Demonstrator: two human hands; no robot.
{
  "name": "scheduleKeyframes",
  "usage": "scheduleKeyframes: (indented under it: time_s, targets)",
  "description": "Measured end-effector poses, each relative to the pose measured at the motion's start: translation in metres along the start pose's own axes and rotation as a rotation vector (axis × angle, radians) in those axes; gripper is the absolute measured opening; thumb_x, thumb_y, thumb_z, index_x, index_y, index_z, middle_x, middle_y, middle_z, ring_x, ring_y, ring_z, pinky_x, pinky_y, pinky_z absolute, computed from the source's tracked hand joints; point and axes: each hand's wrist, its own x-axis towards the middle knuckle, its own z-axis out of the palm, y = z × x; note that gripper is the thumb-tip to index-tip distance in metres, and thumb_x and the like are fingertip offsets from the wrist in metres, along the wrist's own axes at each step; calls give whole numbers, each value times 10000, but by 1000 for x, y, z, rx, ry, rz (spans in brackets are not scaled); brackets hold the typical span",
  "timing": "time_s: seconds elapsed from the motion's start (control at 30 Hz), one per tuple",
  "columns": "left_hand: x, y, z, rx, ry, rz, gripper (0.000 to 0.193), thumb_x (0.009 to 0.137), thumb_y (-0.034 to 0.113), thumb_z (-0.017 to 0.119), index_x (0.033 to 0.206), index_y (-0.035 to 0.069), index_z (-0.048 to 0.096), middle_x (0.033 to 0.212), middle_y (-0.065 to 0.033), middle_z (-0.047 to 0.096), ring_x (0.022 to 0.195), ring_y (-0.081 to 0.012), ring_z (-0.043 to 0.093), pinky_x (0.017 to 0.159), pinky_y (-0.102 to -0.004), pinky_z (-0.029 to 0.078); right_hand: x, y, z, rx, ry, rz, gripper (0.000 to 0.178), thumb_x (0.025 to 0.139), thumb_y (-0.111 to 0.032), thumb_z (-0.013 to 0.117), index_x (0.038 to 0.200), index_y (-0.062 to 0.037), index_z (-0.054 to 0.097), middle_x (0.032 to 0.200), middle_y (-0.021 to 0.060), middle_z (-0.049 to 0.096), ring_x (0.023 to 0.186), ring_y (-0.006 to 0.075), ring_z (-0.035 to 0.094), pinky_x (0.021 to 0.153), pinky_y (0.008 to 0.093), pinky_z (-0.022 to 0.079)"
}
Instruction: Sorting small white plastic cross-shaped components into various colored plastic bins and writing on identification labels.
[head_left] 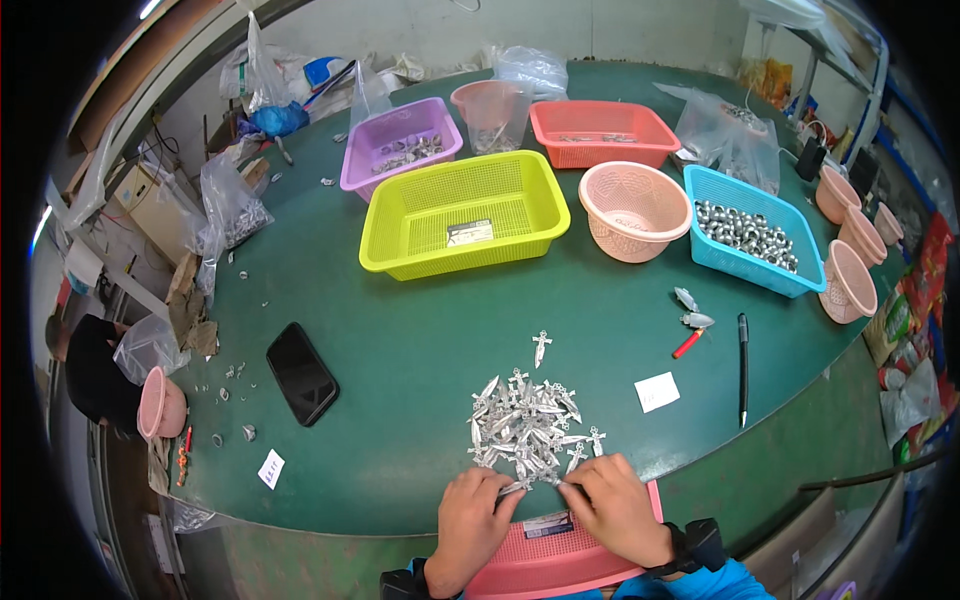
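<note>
Both hands (545,505) pinch charms (528,425) on green table (400,350).

Metal pendants (527,428) lie heaped mid-bench (420,340) — phone (301,373) to their left, pen (743,368) right, baskets (464,213) behind, perhaps touching.

Green round table (420,340) fills most of view, edge curving toward lower right. Pale wall (520,25) behind far side. Metal shelf frame (850,60) at upper right. Cardboard boxes (150,200) and clear plastic bags (225,210) crowd left side near wall. Grey floor (75,470) visible at lower left beside table. Bright strip light (150,8) at top left; lighting even, soft shadows.
</note>
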Motion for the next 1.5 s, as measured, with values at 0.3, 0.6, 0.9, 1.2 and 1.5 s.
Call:
scheduleKeyframes:
  time_s: [0.3,0.6,0.9,1.2,1.5]
  targets:
    - [-3,15,-34,-336,-184,-70,267,562,117,707,770,25,568,744,-77,539,616,-178,514,537,-259,424,-1,0,-44,398,-241,309,158,682,-148,618,767,-27,562,701,65,526,696,223,482,622,287,388]
    - [3,11,6,26,5,-52,201,636,82,627,797,4,535,741,-104,505,649,-258,496,552,-329,401,13,3,-17,-174,-119,-23,320,665,-170,612,929,-16,519,869,87,479,814,244,432,690,325,358]
    - [-9,2,-7,-99,-27,-118,133,674,60,590,771,3,520,721,-101,487,665,-264,487,590,-326,406,16,22,-26,-97,-112,-180,201,720,-104,548,903,-25,520,802,84,510,691,214,485,601,304,406]
    - [-2,10,-10,-257,-76,-319,125,620,13,641,673,-2,529,682,-91,497,537,-148,474,471,-234,382,5,14,-26,321,-27,322,114,794,-94,477,831,0,530,690,113,539,564,201,530,523,268,417]
    - [-9,15,-38,-485,-106,-294,176,607,35,672,734,0,554,762,-74,509,636,-147,513,565,-232,423,-1,7,-39,461,-193,298,118,769,-115,524,834,-18,534,700,89,543,608,204,524,561,265,413]
